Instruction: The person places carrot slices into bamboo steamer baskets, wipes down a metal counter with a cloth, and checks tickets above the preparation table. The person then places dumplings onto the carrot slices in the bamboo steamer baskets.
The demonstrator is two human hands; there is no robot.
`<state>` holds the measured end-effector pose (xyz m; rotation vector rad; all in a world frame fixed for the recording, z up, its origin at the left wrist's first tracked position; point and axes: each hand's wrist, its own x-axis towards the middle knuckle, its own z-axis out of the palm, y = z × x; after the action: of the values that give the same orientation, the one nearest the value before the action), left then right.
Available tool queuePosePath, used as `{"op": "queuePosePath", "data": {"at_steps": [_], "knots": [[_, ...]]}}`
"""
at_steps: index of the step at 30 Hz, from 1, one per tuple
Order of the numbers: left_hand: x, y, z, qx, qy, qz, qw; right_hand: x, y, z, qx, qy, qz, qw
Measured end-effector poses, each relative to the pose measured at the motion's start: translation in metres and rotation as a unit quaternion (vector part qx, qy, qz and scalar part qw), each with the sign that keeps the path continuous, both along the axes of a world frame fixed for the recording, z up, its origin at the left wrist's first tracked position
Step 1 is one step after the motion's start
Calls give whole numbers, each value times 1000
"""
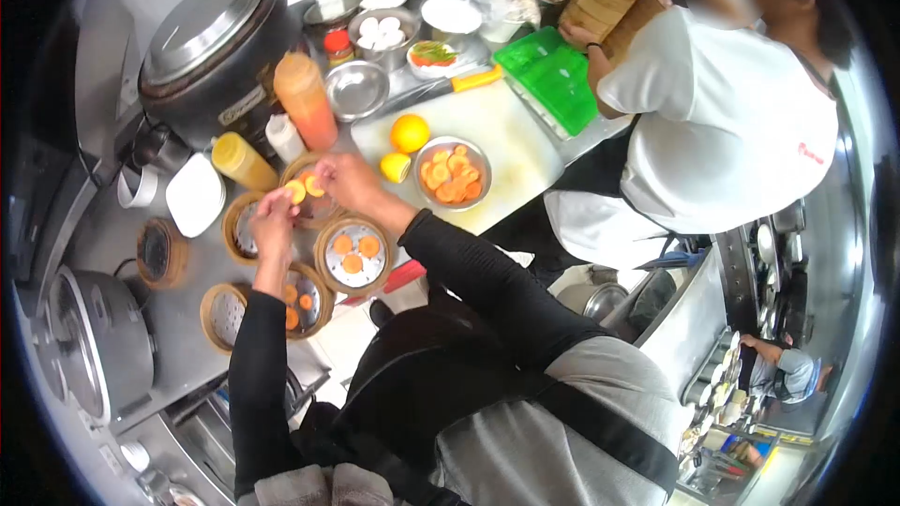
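Over the bamboo steamers, my left hand (274, 225) is closed in a pinch on a carrot slice (296, 192). Close beside it, my right hand (349, 182) pinches another orange carrot slice (313, 186). Beneath both hands is a bamboo steamer (330, 217), partly hidden by them. A second steamer (322, 258) nearer me holds three carrot slices (352, 263) on a perforated white liner. Another steamer (324, 314) below it also has carrot slices (292, 298). To the left, one small steamer (225, 316) shows only its liner. A metal bowl (487, 189) contains many carrot slices (452, 174).
A white cutting board (516, 155) carries an orange (410, 133), a cut yellow piece (395, 167) and a yellow-handled knife (476, 80). Sauce bottles (306, 101) stand behind the steamers, near a large cooker (216, 66). A co-worker (722, 117) stands at right by a green tray (548, 75).
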<state>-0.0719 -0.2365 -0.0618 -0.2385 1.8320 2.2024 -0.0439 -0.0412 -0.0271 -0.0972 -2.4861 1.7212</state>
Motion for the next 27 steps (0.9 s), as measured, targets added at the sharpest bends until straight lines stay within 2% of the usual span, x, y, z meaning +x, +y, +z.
{"op": "queuePosePath", "data": {"at_steps": [1, 2, 3, 4, 6, 7, 9, 10, 11, 12, 13, 14, 15, 16, 18, 19, 21, 22, 23, 25, 26, 27], "knots": [[-5, -7, -8, 2, 9, -2, 1000, -1, 0, -6, 2, 9, -2, 1000], [-10, -11, -14, -152, 148, -65, 975, -4, 5, -16, 133, 44, 33, 990], [-13, -10, -14, -299, 279, -119, 905, -8, 11, -20, 264, 78, 67, 959], [-8, -1, -3, -296, 286, -114, 904, -7, 16, -16, 269, 85, 67, 957], [8, 13, 22, -533, 330, -192, 755, -8, 24, -6, 396, 263, 15, 880], [12, 21, 35, -534, 332, -186, 755, -12, 34, 20, 371, 174, 41, 911], [21, 30, 58, -581, 404, -116, 697, -43, 87, 57, 245, 282, 44, 927], [25, 31, 65, -583, 401, -116, 697, -56, 111, 82, 241, 329, -105, 907], [28, 32, 70, -534, 397, -102, 740, -71, 150, 117, 163, 342, -126, 917], [30, 33, 74, -481, 392, -87, 779, -95, 186, 137, 104, 310, -249, 912], [34, 31, 76, -481, 388, -85, 782, -113, 228, 167, 98, 377, -316, 865], [40, 29, 78, -429, 372, -63, 821, -148, 278, 172, 99, 480, -408, 771], [45, 26, 80, -374, 356, -39, 855, -196, 353, 155, 19, 395, -475, 786], [56, 24, 84, -344, 339, -20, 875, -223, 399, 156, -145, 365, -548, 738], [82, 15, 98, -309, 297, 9, 903, -212, 426, 173, -75, 322, -607, 723], [96, -1, 88, -314, 288, 18, 905, -209, 444, 179, -71, 320, -600, 729], [131, -22, 82, -298, 228, 103, 921, -196, 486, 183, 105, 224, -608, 755], [146, -30, 91, -333, 232, 131, 904, -191, 501, 185, 191, 174, -604, 754], [167, -61, 72, -393, 234, 154, 876, -187, 509, 189, 193, 173, -602, 755], [213, -100, 58, -376, 200, 224, 876, -179, 519, 194, 262, 123, -589, 754], [237, -116, 52, -434, 148, 282, 843, -180, 528, 189, 262, 121, -588, 756], [258, -131, 46, -482, 151, 317, 803, -182, 538, 181, 304, 114, -588, 741]]}}
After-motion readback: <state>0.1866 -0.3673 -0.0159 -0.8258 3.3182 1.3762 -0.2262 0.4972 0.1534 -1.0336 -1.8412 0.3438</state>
